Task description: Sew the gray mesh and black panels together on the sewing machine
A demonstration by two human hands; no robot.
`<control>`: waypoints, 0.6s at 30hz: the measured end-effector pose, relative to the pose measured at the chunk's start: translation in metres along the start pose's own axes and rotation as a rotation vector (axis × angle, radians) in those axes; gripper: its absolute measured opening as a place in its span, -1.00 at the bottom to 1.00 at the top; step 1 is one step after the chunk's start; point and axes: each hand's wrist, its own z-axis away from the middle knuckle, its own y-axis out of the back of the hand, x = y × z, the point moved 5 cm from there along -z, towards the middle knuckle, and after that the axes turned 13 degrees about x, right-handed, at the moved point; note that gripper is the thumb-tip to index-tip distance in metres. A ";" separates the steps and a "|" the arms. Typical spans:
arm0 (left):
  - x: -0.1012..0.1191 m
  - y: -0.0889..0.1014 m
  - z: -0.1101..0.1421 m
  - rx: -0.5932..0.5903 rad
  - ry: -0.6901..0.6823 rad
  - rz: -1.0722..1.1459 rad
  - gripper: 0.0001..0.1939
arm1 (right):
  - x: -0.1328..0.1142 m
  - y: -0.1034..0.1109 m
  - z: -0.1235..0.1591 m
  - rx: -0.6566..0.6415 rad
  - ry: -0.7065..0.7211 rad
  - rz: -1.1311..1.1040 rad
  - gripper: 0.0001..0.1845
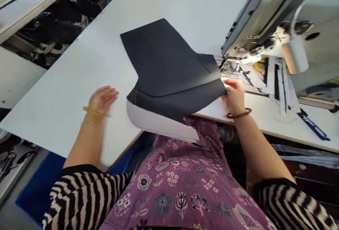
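Note:
A dark grey piece of fabric (164,64) lies folded on the white sewing table (66,92), its pale underside curling over the near edge. My right hand (234,94) rests on the fabric's right corner beside the presser foot of the sewing machine (267,29), fingers curled on the cloth. My left hand (102,97) lies flat on the table left of the fabric, fingers spread, holding nothing. It is a short gap away from the fabric's fold.
A blue-handled tool (314,127) lies on the table at the right. Shelves with dark and patterned fabric scraps (60,22) stand to the left. A blue bin (39,184) sits under the table's near edge.

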 end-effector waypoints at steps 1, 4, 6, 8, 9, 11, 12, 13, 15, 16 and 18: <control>-0.010 0.010 0.003 0.051 0.098 0.017 -0.56 | -0.005 0.013 -0.008 0.059 0.115 0.064 -0.76; 0.011 0.034 0.008 0.211 0.193 0.081 -0.53 | -0.027 0.012 -0.014 -0.034 0.387 0.208 -0.70; 0.061 0.027 0.006 0.185 0.011 0.093 -0.52 | -0.041 -0.018 0.003 -0.286 0.582 0.379 -0.57; 0.108 -0.005 0.005 -0.040 -0.227 -0.005 -0.46 | -0.042 -0.051 0.030 -0.526 0.770 0.621 -0.40; 0.120 -0.024 0.004 -0.154 -0.293 -0.058 -0.41 | -0.038 -0.063 0.041 -0.581 0.814 0.721 -0.34; 0.120 -0.057 0.000 -0.281 -0.297 -0.114 -0.29 | -0.028 -0.072 0.055 -0.629 0.818 0.824 -0.27; 0.111 -0.067 -0.003 -0.307 -0.288 -0.121 -0.25 | -0.024 -0.070 0.059 -0.640 0.809 0.842 -0.25; 0.099 -0.072 -0.006 -0.306 -0.277 -0.127 -0.23 | -0.020 -0.066 0.062 -0.654 0.799 0.849 -0.22; 0.077 -0.070 -0.011 -0.297 -0.294 -0.154 -0.25 | -0.017 -0.051 0.064 -0.661 0.768 0.864 -0.19; 0.069 -0.065 -0.015 -0.296 -0.310 -0.185 -0.27 | -0.017 -0.044 0.066 -0.653 0.745 0.878 -0.19; 0.064 -0.050 -0.024 -0.309 -0.325 -0.289 -0.29 | -0.020 -0.037 0.070 -0.642 0.689 0.903 -0.17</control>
